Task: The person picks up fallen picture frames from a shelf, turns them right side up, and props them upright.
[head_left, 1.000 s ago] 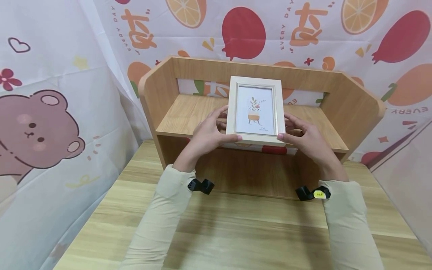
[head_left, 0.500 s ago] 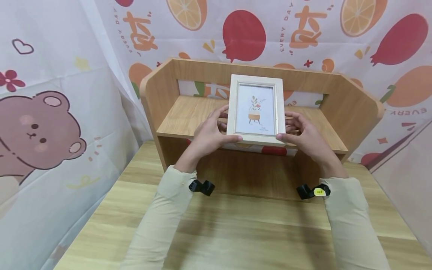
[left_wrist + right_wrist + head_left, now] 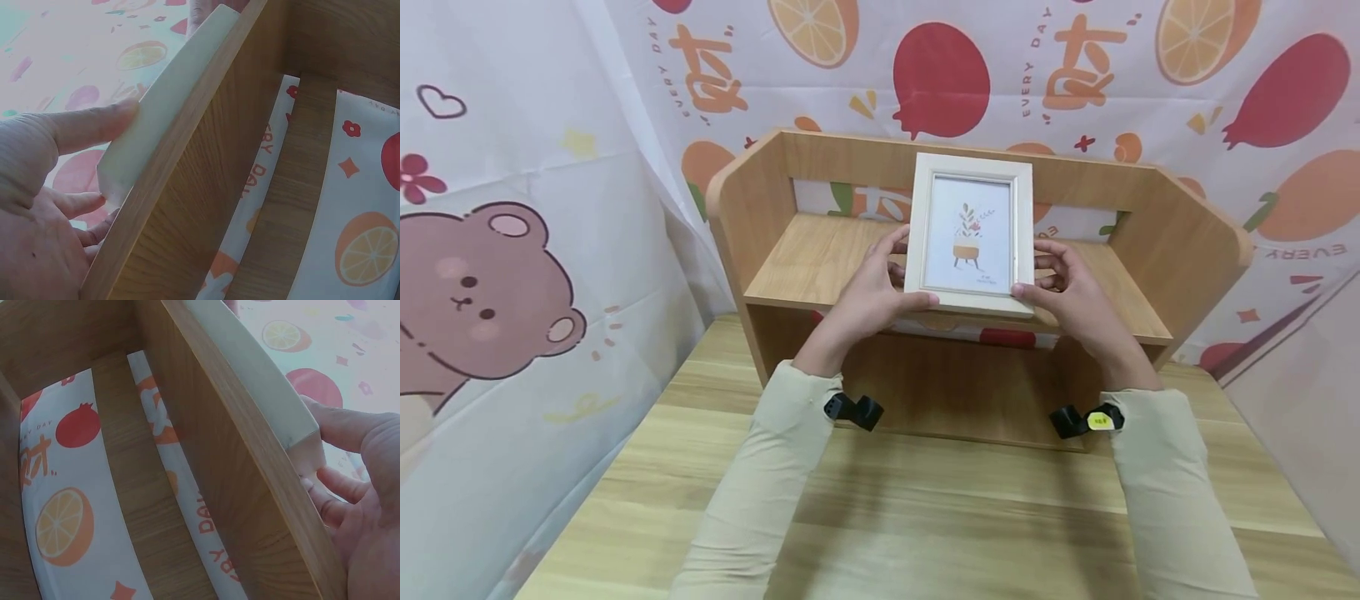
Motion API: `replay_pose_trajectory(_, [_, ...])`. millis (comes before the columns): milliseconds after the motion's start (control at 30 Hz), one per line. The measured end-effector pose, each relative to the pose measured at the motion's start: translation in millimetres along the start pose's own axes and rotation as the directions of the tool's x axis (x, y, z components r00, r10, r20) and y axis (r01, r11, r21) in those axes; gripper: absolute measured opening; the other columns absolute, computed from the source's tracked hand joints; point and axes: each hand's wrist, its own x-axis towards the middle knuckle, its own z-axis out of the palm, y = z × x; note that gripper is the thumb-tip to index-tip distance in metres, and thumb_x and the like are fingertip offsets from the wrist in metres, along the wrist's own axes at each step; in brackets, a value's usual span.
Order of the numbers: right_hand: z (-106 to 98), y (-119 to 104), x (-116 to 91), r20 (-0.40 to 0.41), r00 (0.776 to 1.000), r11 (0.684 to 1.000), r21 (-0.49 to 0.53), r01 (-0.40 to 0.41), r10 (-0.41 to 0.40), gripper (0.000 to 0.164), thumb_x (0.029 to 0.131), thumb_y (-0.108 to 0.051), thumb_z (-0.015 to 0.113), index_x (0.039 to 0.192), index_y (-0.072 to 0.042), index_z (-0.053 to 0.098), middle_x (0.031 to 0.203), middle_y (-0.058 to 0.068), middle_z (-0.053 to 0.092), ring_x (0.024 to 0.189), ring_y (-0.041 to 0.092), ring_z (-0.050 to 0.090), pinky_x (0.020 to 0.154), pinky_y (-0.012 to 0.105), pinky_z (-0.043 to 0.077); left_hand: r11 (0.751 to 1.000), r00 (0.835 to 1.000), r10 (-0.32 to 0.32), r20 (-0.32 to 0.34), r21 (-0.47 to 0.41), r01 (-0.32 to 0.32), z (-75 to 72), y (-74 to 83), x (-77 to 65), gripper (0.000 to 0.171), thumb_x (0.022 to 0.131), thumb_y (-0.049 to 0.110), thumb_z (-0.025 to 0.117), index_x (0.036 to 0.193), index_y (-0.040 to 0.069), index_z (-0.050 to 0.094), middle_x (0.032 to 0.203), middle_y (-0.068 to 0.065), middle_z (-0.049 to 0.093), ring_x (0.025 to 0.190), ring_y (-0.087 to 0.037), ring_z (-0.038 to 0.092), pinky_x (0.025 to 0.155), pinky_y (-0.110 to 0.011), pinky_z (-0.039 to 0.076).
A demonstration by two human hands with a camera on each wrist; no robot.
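A cream picture frame [image 3: 972, 302] with a potted-plant print leans back at the middle of the wooden shelf unit's upper board [image 3: 808, 258]. My left hand [image 3: 871, 287] grips its lower left side, thumb on the front face and fingers round the edge. On the opposite side my right hand [image 3: 1078, 302] holds the lower right corner the same way. Both wrist views show the picture frame's bottom edge [image 3: 150, 119] very close to the board; whether it bears on the board I cannot tell. The fingertips behind the picture frame are partly hidden.
The shelf unit has raised side panels [image 3: 1195, 237] and a back rail [image 3: 850, 157] with a slot below. Under the upper board is a lower compartment [image 3: 962, 383]. The unit stands on a wood-grain table [image 3: 970, 517], with printed cloth [image 3: 587, 50] hanging behind and at left.
The picture frame has shifted slightly up and back in the head view, and it stands a little more upright. Both hands have moved along with it, still holding its sides.
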Motion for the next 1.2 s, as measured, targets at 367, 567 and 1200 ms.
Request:
replay_pose_trajectory(367, [0.8, -3.0, 0.8, -0.016, 0.999, 0.999, -0.024, -0.044, 0.044, 0.07, 0.091, -0.022, 0.066, 0.15, -0.02, 0.028, 0.135, 0.007, 0.046, 0.1, 0.014, 0.048, 0.079, 0.018, 0.044, 0.999, 0.999, 0.0, 0.049, -0.038, 0.002, -8.2, -0.6, -2.4, 0.092, 0.08, 0.001, 0.075, 0.153, 0.022, 0.023, 0.145, -0.009, 0.034, 0.109, -0.024, 0.049, 0.078, -0.029, 0.046])
replay_pose_trajectory(567, [0.3, -2.8, 2.1, -0.013, 0.999, 0.999, -0.001, -0.05, 0.05, 0.069, 0.091, -0.019, 0.066, 0.149, -0.024, 0.028, 0.133, 0.005, 0.047, 0.101, 0.015, 0.048, 0.08, 0.02, 0.043, 0.999, 0.998, -0.001, 0.064, -0.045, 0.004, -10.9, -0.1, -1.4, 0.092, 0.08, 0.001, 0.075, 0.153, 0.022, 0.023, 0.145, -0.008, 0.035, 0.112, -0.025, 0.048, 0.078, -0.029, 0.046])
replay_pose_trajectory(1200, [-2.6, 3.1, 2.5, -0.009, 0.999, 0.994, 0.103, 0.046, -0.045, 0.078, 0.089, -0.008, 0.067, 0.15, -0.03, 0.025, 0.14, 0.008, 0.043, 0.099, 0.015, 0.05, 0.079, 0.016, 0.047, 0.997, 0.999, 0.048, -0.008, -0.052, -0.048, -6.0, -1.9, 2.4, 0.093, 0.077, -0.004, 0.075, 0.15, 0.024, 0.024, 0.143, -0.007, 0.034, 0.1, -0.025, 0.049, 0.076, -0.03, 0.046])
